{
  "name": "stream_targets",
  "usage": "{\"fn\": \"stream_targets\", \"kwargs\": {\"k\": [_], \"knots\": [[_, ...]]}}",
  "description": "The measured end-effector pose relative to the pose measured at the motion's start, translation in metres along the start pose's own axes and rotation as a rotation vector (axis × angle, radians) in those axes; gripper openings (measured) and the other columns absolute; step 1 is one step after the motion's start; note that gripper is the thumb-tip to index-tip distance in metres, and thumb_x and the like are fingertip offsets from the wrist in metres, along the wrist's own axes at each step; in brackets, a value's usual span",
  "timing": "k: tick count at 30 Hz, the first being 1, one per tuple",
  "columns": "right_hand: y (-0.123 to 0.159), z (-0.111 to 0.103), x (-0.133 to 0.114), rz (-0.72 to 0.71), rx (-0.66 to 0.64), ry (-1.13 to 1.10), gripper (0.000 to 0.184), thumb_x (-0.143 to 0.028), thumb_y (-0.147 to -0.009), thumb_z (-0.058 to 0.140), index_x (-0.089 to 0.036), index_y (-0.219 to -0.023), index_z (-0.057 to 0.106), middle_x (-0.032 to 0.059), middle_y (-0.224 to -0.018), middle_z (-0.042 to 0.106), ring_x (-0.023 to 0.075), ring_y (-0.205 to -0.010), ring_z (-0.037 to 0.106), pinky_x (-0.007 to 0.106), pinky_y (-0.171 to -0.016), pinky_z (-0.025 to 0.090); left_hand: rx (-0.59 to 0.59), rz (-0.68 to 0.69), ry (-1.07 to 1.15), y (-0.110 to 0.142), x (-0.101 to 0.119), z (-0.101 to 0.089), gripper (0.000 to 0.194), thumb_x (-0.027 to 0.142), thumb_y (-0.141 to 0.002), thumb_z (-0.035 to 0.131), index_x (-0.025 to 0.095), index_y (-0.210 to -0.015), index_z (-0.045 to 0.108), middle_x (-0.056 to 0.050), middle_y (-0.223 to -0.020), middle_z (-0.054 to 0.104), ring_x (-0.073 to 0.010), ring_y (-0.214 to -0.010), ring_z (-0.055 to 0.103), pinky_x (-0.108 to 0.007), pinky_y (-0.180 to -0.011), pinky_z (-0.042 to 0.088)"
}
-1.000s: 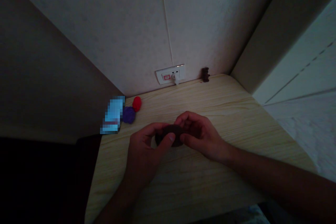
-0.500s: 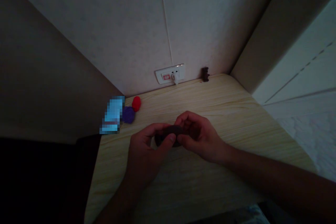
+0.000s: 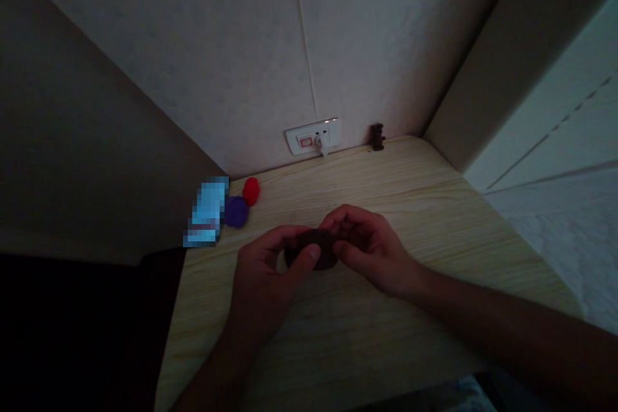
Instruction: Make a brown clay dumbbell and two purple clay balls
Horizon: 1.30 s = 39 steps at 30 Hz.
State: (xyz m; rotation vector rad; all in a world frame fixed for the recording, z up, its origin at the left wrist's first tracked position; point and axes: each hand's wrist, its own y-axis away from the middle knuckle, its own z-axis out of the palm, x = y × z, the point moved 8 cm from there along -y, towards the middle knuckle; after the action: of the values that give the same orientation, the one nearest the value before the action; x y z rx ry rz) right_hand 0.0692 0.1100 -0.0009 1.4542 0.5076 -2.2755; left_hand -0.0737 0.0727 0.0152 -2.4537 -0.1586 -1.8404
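Note:
A flattened, rounded piece of dark brown modelling clay [image 3: 326,260] is held between my two hands, just above the wooden tabletop. My left hand [image 3: 268,278] grips its left side, thumb on the near face and fingers curled round the far edge. At the right edge, my right hand [image 3: 375,252] pinches it with the thumb, its other fingers curled behind. In the dim light the far side of the clay is hidden by my fingers. Beyond my left hand lie a purple lump [image 3: 236,212] and a red lump [image 3: 251,191], close together.
A pixelated bright screen [image 3: 207,212] lies at the table's left edge, next to the purple lump. Against the back wall stands a small dark brown figure [image 3: 377,137]. A wall socket [image 3: 313,136] with a white plug sits low above the wooden table [image 3: 415,187].
My right thumb moved slightly left over the clay, then back right to its edge. My left hand keeps its hold almost unmoved. The other things stay put.

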Motion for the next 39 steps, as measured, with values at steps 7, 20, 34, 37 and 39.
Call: {"fn": "stream_targets", "kwargs": {"k": [7, 20, 34, 37, 39], "knots": [[-0.0011, -0.0042, 0.0024, 0.008, 0.04, 0.063, 0.021, -0.012, -0.071, 0.071, -0.017, -0.09, 0.064, -0.0019, -0.075, 0.066, 0.0091, -0.065, 0.06, 0.021, -0.062, 0.048, -0.002, 0.006, -0.003, -0.0004, 0.0006, 0.0019, 0.016, 0.024, -0.08, 0.077, 0.021, -0.096, 0.077, -0.002, -0.094, 0.078, -0.0192, -0.089, 0.071, -0.03, -0.083, 0.053], [-0.0011, -0.0015, 0.0021, -0.014, 0.006, -0.028, 0.023, -0.015, -0.078, 0.075, -0.018, -0.096, 0.061, -0.0015, -0.08, 0.064, 0.0094, -0.07, 0.06, 0.021, -0.064, 0.048, -0.038, 0.029, 0.064, -0.0024, 0.0021, 0.0016, 0.019, 0.028, -0.084, 0.076, 0.023, -0.102, 0.075, -0.001, -0.096, 0.078, -0.0167, -0.089, 0.07, -0.027, -0.083, 0.053], [-0.0004, -0.0005, 0.0046, -0.037, 0.025, -0.049, 0.027, -0.01, -0.076, 0.075, -0.018, -0.096, 0.059, -0.0007, -0.086, 0.065, 0.0095, -0.077, 0.062, 0.02, -0.069, 0.05, -0.058, 0.033, 0.085, -0.0004, 0.0007, 0.0061, 0.024, 0.018, -0.081, 0.076, 0.024, -0.105, 0.075, 0.0, -0.095, 0.077, -0.0153, -0.088, 0.069, -0.024, -0.08, 0.052], [-0.0002, -0.0005, 0.0043, -0.044, 0.014, -0.059, 0.025, -0.011, -0.077, 0.075, -0.019, -0.096, 0.06, -0.0011, -0.086, 0.064, 0.0094, -0.076, 0.062, 0.021, -0.07, 0.05, -0.054, 0.051, 0.071, -0.0011, 0.0003, 0.0054, 0.026, 0.017, -0.081, 0.076, 0.024, -0.105, 0.075, 0.0, -0.095, 0.077, -0.0156, -0.089, 0.069, -0.025, -0.081, 0.052], [-0.0003, 0.0003, 0.0042, -0.039, -0.001, -0.07, 0.026, -0.013, -0.078, 0.076, -0.019, -0.097, 0.059, -0.0009, -0.086, 0.064, 0.0098, -0.077, 0.061, 0.021, -0.07, 0.05, -0.054, 0.054, 0.073, -0.001, -0.0003, 0.0053, 0.025, 0.017, -0.081, 0.076, 0.024, -0.105, 0.074, 0.0, -0.096, 0.077, -0.016, -0.089, 0.069, -0.026, -0.082, 0.052]]}}
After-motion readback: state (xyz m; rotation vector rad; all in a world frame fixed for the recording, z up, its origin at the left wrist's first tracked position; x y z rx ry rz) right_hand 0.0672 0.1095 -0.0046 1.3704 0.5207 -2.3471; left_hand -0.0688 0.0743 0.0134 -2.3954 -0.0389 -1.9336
